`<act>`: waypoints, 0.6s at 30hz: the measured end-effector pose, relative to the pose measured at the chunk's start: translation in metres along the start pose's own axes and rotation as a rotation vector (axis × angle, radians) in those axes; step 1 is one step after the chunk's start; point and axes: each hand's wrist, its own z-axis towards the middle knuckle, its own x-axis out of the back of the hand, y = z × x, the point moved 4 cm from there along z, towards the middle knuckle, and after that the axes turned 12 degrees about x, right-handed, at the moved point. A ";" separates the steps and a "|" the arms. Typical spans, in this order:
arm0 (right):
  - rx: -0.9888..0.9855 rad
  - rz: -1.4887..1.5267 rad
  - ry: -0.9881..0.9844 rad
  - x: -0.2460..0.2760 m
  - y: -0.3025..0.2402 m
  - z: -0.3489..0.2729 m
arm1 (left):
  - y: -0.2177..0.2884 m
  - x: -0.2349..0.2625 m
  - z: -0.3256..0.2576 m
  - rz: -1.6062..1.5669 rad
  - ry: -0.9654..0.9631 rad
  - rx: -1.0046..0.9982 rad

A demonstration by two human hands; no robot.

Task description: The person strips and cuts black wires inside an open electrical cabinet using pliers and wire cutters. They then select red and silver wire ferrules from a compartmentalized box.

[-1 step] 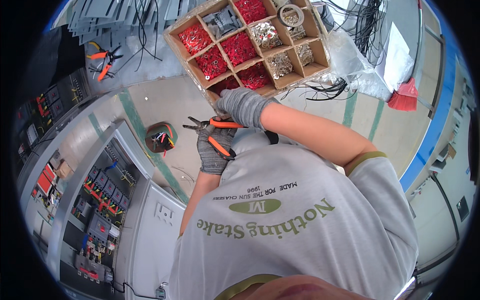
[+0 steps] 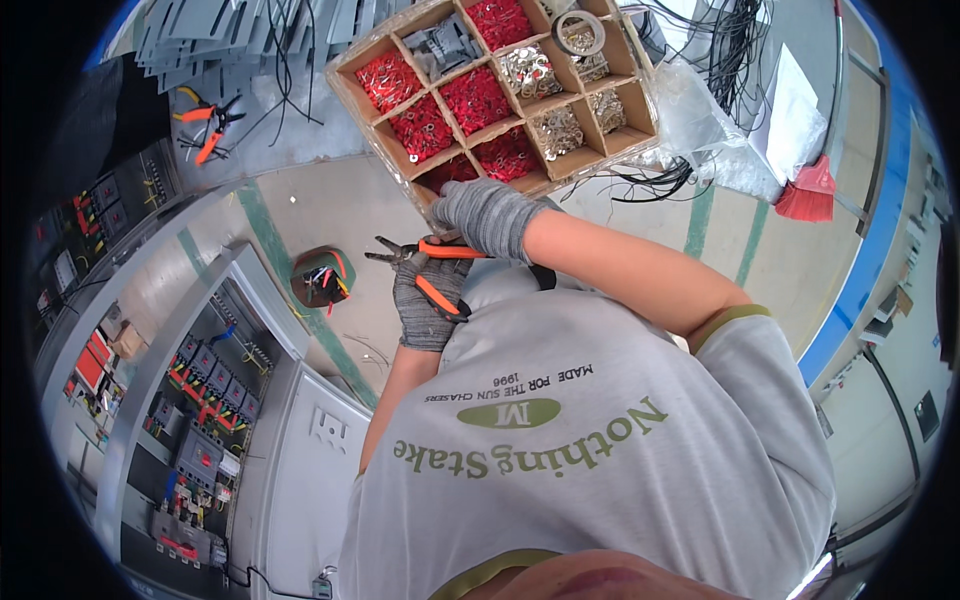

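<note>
My left hand (image 2: 418, 315), in a grey knitted glove, is closed round a pair of pliers (image 2: 437, 292) with orange and black handles. The jaws point left and stand a little apart. Just right of and above it, my right hand (image 2: 488, 218), gloved the same way, has its fingers curled by the near corner of a divided cardboard box (image 2: 612, 150). Whatever those fingers hold is hidden. Red terminals (image 2: 423, 128) fill several compartments, with some in the one nearest my right hand. Bare metal terminals (image 2: 560, 131) lie in others.
Another pair of orange-handled pliers (image 2: 210, 120) lies on the bench at left, near grey metal strips (image 2: 200, 45). Black wires (image 2: 735, 50) and clear plastic (image 2: 695, 105) are right of the box. An open tool pouch (image 2: 322, 278) sits below, beside an electrical cabinet (image 2: 205, 400).
</note>
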 end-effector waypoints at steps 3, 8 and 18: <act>0.001 -0.043 0.230 0.019 0.007 -0.016 | -0.001 0.001 0.002 0.005 0.037 -0.013; -0.103 -0.400 0.823 0.095 0.042 -0.073 | -0.001 0.003 -0.001 -0.010 0.077 -0.048; 0.041 -0.391 0.672 0.072 0.032 -0.069 | -0.003 0.004 -0.002 -0.103 0.118 -0.092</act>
